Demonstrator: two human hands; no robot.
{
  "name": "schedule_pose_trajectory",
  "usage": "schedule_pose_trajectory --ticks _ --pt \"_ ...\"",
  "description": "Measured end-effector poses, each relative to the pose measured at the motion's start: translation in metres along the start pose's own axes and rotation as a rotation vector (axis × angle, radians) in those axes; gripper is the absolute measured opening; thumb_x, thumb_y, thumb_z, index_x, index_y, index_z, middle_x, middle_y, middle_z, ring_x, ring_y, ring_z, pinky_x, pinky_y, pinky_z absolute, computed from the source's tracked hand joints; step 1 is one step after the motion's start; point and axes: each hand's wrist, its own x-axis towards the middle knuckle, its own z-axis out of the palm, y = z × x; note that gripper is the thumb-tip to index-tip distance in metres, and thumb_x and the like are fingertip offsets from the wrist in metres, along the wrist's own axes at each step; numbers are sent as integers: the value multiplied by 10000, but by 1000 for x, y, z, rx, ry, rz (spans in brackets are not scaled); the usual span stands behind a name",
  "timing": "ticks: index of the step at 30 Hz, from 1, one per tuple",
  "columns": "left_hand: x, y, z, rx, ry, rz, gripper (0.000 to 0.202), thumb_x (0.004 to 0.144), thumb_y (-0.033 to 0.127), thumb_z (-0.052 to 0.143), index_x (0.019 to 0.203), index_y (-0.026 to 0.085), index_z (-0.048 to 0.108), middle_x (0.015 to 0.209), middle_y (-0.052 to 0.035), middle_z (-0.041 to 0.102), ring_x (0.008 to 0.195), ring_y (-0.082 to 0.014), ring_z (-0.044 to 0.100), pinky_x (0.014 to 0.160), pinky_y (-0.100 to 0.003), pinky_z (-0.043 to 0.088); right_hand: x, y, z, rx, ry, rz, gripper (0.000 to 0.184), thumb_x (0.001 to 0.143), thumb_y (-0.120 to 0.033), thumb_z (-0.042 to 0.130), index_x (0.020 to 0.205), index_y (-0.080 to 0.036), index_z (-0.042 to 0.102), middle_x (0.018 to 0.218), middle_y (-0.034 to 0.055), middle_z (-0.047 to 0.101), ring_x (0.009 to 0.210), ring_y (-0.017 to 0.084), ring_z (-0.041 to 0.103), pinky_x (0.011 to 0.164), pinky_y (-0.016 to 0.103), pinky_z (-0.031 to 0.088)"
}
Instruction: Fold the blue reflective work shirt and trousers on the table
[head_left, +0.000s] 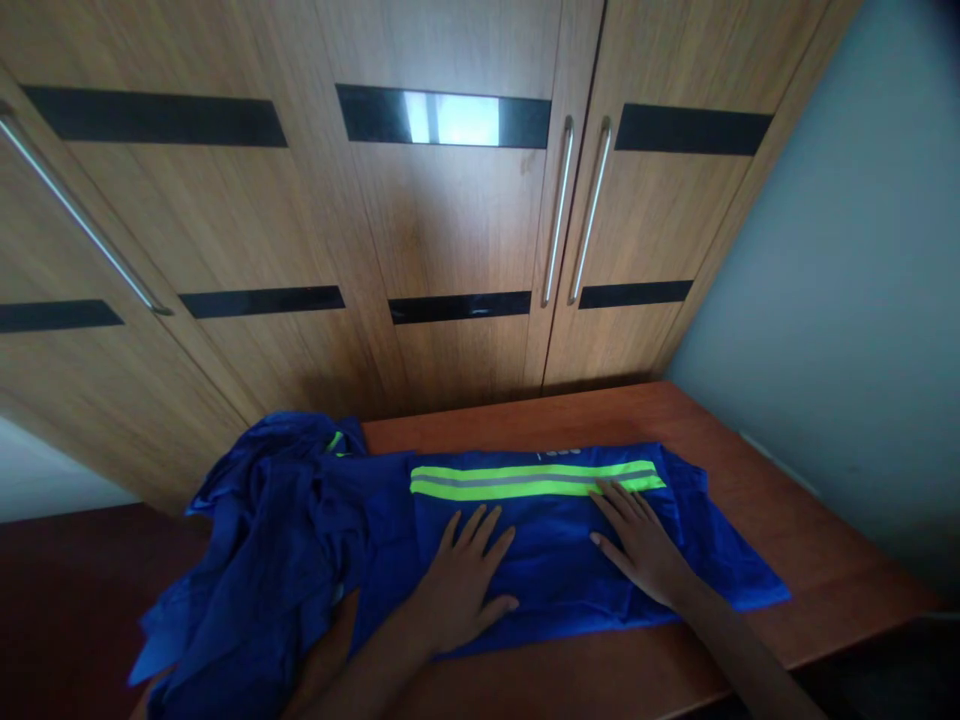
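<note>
A blue garment with a bright yellow-green and grey reflective stripe, perhaps a work jacket (555,540), lies spread on a reddish-brown wooden surface. My left hand (469,580) rests flat on its left part, fingers spread below the stripe. Flat on the right part lies my right hand (637,535), its fingertips reaching the stripe's lower edge. Both hands are open and hold nothing. Part of some pale lettering shows at the garment's far edge. One blue corner sticks out to the right.
Crumpled blue cloth (277,550) is heaped to the left, hanging past the near edge of the wooden surface (600,410). Behind stands a wooden wardrobe (457,220) with black strips and metal handles (559,215). A grey-blue wall (847,300) borders the right side.
</note>
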Motion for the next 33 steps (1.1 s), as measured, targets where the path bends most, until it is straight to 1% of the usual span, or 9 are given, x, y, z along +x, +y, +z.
schedule_pose_trajectory --ticks 2,4,6,8,12,15,21,28,33 --pt "-8 0 -10 -10 -52 47 793 794 459 645 1479 304 277 1565 -125 241 1412 -354 260 1104 -585 268 -6 -4 -9 77 -26 -35 571 868 -227 510 1424 -288 401 1512 64 360 1390 285 317 1117 524 317" --pt "-18 -4 -20 22 -74 64 698 805 279 627 1444 311 348 1550 -104 291 1402 -325 298 1116 -552 275 -17 -9 -19 173 -96 -116 665 778 -68 467 1403 -295 435 1517 35 352 1391 256 320 1121 494 336" --pt "-27 -13 -24 88 -74 65 649 803 108 546 1407 301 407 1508 -98 379 1371 -294 368 1121 -531 279 -29 -9 -26 232 -163 -185 769 701 11 427 1400 -309 442 1526 11 336 1399 243 307 1119 492 346" --pt "-31 -22 -25 149 -70 64 610 811 32 484 1368 278 459 1441 -104 478 1316 -269 454 1112 -515 300 -38 -5 -27 228 -168 -198 764 699 30 415 1378 -314 476 1500 12 386 1384 248 338 1106 510 360" --pt "-24 -32 -23 152 -43 29 427 870 57 468 1241 237 579 1308 -91 611 1201 -257 569 1062 -488 376 -38 8 -20 214 -127 -180 501 833 -52 448 1222 -311 629 1336 30 583 1271 252 499 1041 493 446" --pt "-18 -31 -29 61 -7 -1 359 889 102 478 1189 245 612 1238 -55 660 1150 -234 603 1059 -462 386 -35 15 -19 278 -101 -140 379 893 -135 459 1158 -308 668 1270 34 632 1216 240 554 1005 448 490" --pt "-27 -21 -46 -45 83 20 392 915 137 443 1258 285 563 1264 -26 643 1182 -195 579 1068 -425 383 -40 19 -30 415 -12 -10 349 932 -193 406 1154 -275 661 1273 48 628 1196 225 572 1022 422 476" --pt "-36 -15 -43 -93 -4 21 373 886 140 472 1207 279 601 1316 -54 603 1217 -240 546 1060 -472 379 -46 14 -29 354 -126 -36 408 846 -85 428 1110 -264 682 1267 39 632 1248 230 523 1057 463 429" --pt "-16 -4 -54 -172 34 28 327 868 126 449 1088 251 656 1231 -49 643 1146 -212 577 1019 -409 420 -18 -13 -43 280 -85 18 379 867 -119 414 1135 -244 651 1260 59 625 1190 216 563 1032 417 454"
